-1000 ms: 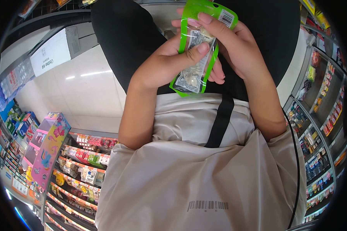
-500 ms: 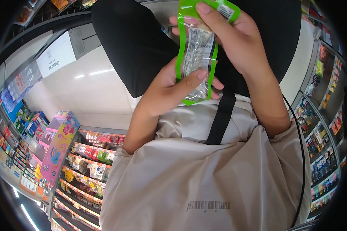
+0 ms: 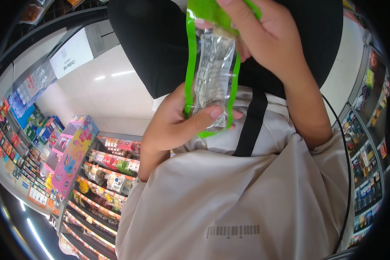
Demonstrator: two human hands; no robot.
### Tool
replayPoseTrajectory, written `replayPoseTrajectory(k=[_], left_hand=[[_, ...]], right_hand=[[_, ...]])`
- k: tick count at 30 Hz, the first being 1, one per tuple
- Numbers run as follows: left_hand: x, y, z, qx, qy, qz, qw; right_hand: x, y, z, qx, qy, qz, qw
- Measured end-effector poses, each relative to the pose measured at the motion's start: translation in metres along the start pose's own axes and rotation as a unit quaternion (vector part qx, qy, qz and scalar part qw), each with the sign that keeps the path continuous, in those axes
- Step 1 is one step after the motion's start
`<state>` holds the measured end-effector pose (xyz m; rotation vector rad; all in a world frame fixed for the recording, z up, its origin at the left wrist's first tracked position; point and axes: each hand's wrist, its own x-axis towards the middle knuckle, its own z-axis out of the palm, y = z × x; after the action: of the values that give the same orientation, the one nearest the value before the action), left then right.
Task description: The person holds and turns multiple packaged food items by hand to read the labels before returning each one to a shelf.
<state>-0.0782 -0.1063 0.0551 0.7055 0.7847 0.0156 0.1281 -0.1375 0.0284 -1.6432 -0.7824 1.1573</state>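
The black strap (image 3: 250, 123) runs over the pale shirt (image 3: 234, 190), and the packet (image 3: 213, 71) is just to the left of it and up past its top end. The packet is long and thin, with a green edge and a see-through middle with something pale inside. Its long way runs almost the same way as the strap: the low end is beside the strap, near the belly, and the top end points away from it, past the black trousers (image 3: 318, 52), where the view cuts it off. Both hands touch the packet, so neither one has a gap to cross, but they sit at different ends. The left hand (image 3: 175, 125) is on the left side of the strap and is the nearer hand to the packet's low end. It pinches there, with its thumb lying flat on the front and its fingers tucked behind; some tips peek out on the side by the strap. The right hand (image 3: 266, 34) is above the strap and is the nearer hand to the green top end. It pinches there too, thumb on the front and fingers behind, though I cannot tell how hard it squeezes. The clear middle lies between the two hands, up and left from the strap.
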Motion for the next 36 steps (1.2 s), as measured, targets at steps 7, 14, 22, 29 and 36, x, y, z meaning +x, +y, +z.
replayPoseTrajectory(k=[7, 14, 22, 29, 36], left_hand=[[0.001, 0.001, -0.002, 0.048, -0.018, 0.034, 0.998], [0.018, 0.008, 0.009, 0.092, 0.04, 0.069, 0.993], [0.027, 0.004, 0.01, 0.108, 0.049, 0.065, 0.991], [0.026, 0.008, 0.009, 0.071, 0.041, 0.072, 0.994], [0.027, 0.009, 0.007, 0.061, 0.035, 0.078, 0.994]], right_hand=[[0.008, 0.01, -0.012, 0.3, -0.066, 0.036, 0.951], [0.003, 0.009, -0.012, 0.229, -0.223, 0.145, 0.936], [0.003, 0.004, -0.012, 0.265, -0.179, 0.148, 0.936], [0.006, 0.01, -0.016, 0.339, -0.195, 0.154, 0.907], [0.006, 0.016, -0.01, 0.337, -0.152, 0.12, 0.922]])
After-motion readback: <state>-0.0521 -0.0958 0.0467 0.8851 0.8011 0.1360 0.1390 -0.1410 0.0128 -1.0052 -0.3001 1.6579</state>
